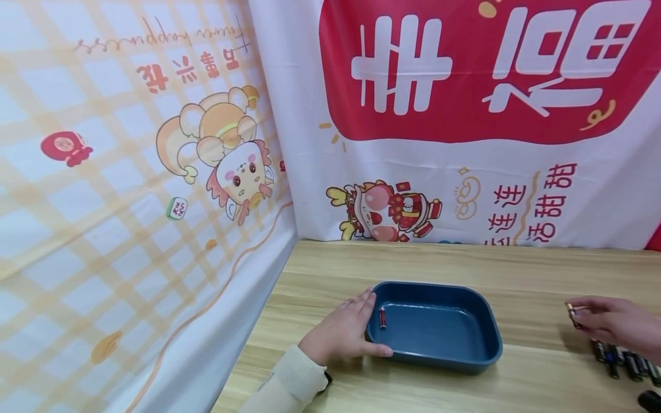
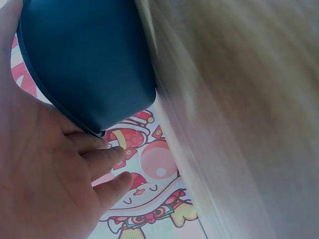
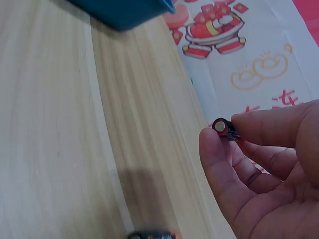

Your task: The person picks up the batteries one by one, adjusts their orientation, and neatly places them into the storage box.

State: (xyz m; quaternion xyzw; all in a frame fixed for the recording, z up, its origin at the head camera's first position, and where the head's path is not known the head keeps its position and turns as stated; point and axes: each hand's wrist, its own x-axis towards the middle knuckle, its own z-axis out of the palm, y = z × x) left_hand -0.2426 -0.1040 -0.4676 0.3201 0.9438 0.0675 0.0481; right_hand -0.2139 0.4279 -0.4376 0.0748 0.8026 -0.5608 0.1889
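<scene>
A dark blue rectangular tray [image 1: 439, 358] stands on the table, with one red battery [image 1: 382, 319] at the left end inside it. My left hand [image 1: 348, 327] rests against the tray's left end, fingers at the far corner and thumb along the near side. In the left wrist view, the fairly straight fingers of that hand [image 2: 55, 169] touch the tray's outer wall [image 2: 89, 64]. To the right of the tray, my right hand [image 1: 614, 321] pinches a battery [image 3: 221, 126] between thumb and fingers above the table. The battery's flat metal end faces the right wrist camera.
Several dark batteries [image 1: 632, 364] lie in a group below the right hand, partly cut off at the frame's edge. A black object [image 1: 649, 400] shows at the lower right corner. Printed cloths hang at the back [image 1: 310, 115] and left [image 1: 119, 229] of the wooden table [image 1: 330, 264].
</scene>
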